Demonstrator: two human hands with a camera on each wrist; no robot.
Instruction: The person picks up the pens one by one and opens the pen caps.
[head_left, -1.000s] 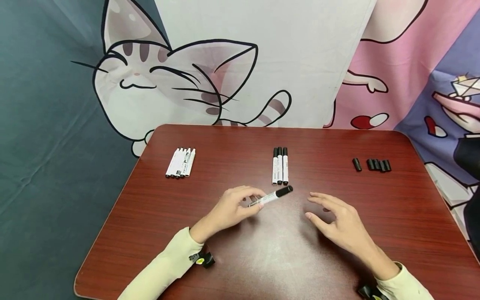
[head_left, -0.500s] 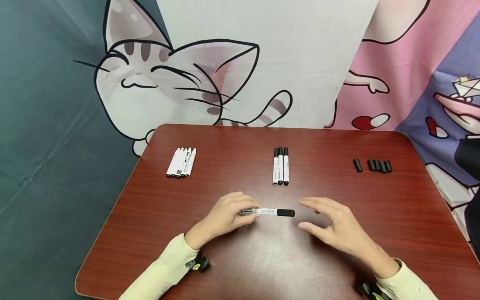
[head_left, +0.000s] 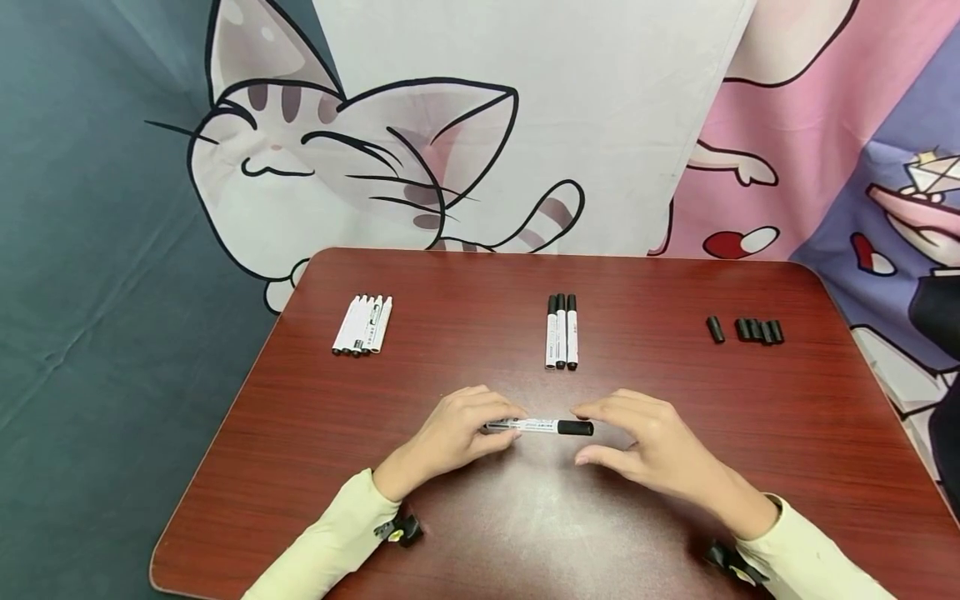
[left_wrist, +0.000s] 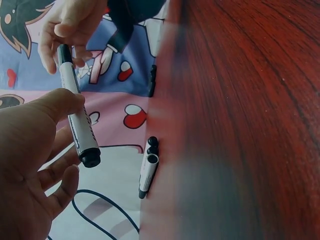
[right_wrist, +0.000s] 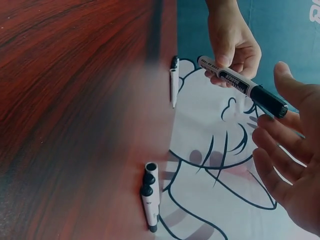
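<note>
A white marker with a black cap (head_left: 538, 426) lies level in my left hand (head_left: 457, 431), pinched between thumb and fingers near its rear end. Its capped end points right, toward my right hand (head_left: 648, 437). The thumb and fingers of that right hand are spread apart on either side of the black cap (right_wrist: 269, 101), with a gap around it in the right wrist view. From the left wrist, the marker (left_wrist: 80, 112) shows clear above the table, its black rear end toward the camera.
Three capped markers (head_left: 561, 333) lie side by side at the table's back middle. Several capless white markers (head_left: 362, 325) are grouped at back left. Several loose black caps (head_left: 759, 331) sit at back right, with one cap (head_left: 716, 330) slightly apart. Patterned cloths hang behind the table (head_left: 247, 467).
The marker in my left hand has swung from slanting up-right to level and come nearer me. My right hand has moved left, its fingers now about the cap.
</note>
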